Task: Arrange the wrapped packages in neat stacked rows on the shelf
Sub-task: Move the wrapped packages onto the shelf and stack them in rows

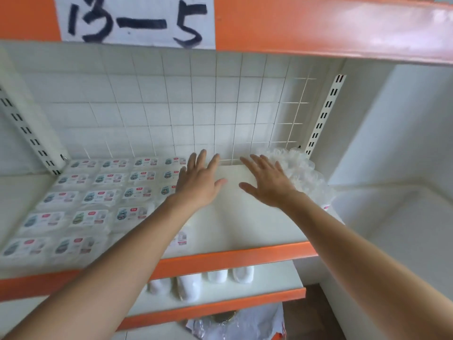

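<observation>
Head view: shelf (pixel 245 217) is white with an orange front edge, and the wrapped packages (pixel 98 197) fill its left part from the left upright to about the middle, lying flat with labels up in straight rows, four across at the back, fewer showing toward the front where the left forearm covers them; one more labelled pack (pixel 182 238) pokes out under that forearm near the front edge. Back right corner of the shelf holds a heap of crinkled clear plastic (pixel 301 168), contents too washed out to tell. Lower shelf (pixel 269 280) carries a short row of plain white packs (pixel 217 276) just behind its front edge, and a clear bag (pixel 240 322) sits below that. Right half of the top shelf is bare from front edge to the wire grid back panel (pixel 196 106), bounded by the slotted upright (pixel 323 114) on the right; paper sign (pixel 134 20) reading 13-5 hangs on the orange beam overhead. Left hand (pixel 198 180) is flat, palm down, fingers spread wide, at the back over the right end of the package rows, gripping nothing; contact can't be told. Right hand (pixel 267 182) likewise flat and spread, over bare shelf near the back edge, just beside the plastic heap, holding nothing
</observation>
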Available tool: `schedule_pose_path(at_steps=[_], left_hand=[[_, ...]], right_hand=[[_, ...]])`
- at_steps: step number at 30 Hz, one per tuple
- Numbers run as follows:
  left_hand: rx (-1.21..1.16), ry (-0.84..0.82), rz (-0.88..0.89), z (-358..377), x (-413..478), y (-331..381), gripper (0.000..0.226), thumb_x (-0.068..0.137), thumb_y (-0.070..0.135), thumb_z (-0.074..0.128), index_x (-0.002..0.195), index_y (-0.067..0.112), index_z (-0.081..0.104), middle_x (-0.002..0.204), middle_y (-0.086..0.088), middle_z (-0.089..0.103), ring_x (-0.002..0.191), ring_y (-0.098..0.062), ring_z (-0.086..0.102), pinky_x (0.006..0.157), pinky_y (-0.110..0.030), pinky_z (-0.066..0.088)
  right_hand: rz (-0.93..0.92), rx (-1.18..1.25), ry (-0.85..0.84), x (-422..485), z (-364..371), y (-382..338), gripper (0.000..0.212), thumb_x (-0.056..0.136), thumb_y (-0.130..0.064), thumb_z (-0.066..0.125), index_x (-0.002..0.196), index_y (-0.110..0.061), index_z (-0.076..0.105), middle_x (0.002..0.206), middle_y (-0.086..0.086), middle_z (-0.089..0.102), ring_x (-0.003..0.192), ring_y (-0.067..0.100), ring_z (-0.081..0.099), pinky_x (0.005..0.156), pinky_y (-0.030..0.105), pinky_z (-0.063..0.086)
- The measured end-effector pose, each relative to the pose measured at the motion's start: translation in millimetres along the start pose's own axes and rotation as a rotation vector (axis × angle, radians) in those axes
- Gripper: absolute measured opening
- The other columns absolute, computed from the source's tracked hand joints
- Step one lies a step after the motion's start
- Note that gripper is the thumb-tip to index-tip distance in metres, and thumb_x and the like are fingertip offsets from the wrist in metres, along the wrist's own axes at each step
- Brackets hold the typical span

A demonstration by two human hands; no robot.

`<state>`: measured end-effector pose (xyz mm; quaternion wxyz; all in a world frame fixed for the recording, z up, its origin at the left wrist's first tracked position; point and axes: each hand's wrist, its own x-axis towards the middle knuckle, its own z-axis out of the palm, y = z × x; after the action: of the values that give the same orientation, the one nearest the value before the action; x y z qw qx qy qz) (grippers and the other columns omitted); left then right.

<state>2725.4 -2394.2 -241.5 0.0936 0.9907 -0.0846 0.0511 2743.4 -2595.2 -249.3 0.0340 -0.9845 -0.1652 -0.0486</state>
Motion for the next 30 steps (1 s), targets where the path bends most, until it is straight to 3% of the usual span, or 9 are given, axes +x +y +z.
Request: schedule_pose_path(at_steps=[7,16,24,30], left_hand=[[0.048,0.034,-0.195,-24,-87,-44,0.068,0.098,0.055,0.033,0.154,0.029,0.006,0.162,-0.004,-0.004,0.148,-0.029,-0.004,0.117,-0.05,0.015],[0.201,0.056,-0.502,-47,-223,-114,0.069,0.097,0.059,0.03,0.154,0.028,0.009,0.162,-0.006,-0.001,0.148,-0.029,-0.002,0.118,-0.05,0.013],[0.096,0.187,-0.629,-68,-301,-201,0.067,0.097,0.056,0.035,0.153,0.025,0.016,0.161,-0.01,0.005,0.147,-0.032,0.003,0.118,-0.05,0.014],[0.017,0.233,-0.648,-95,-348,-315,0.064,0.099,0.049,0.036,0.153,0.024,0.014,0.161,-0.01,0.004,0.147,-0.032,0.001,0.119,-0.049,0.013]], right_hand=[[-0.131,0.111,0.034,-21,1,-71,0.073,0.094,-0.06,0.04,0.153,-0.033,0.008,0.161,0.0,0.009,0.149,0.021,0.004,0.119,0.051,0.009],[-0.3,0.21,0.061,-55,27,-212,0.069,0.096,-0.058,0.034,0.154,-0.031,0.007,0.162,0.002,0.008,0.149,0.025,0.003,0.119,0.051,0.008],[-0.469,0.145,0.038,-65,25,-336,0.07,0.096,-0.058,0.034,0.154,-0.033,0.003,0.162,0.001,0.002,0.149,0.024,-0.001,0.119,0.052,0.006],[-0.51,0.242,0.057,-42,27,-463,0.065,0.097,-0.049,0.043,0.153,-0.029,0.015,0.16,0.003,0.016,0.148,0.023,0.011,0.117,0.047,0.014]])
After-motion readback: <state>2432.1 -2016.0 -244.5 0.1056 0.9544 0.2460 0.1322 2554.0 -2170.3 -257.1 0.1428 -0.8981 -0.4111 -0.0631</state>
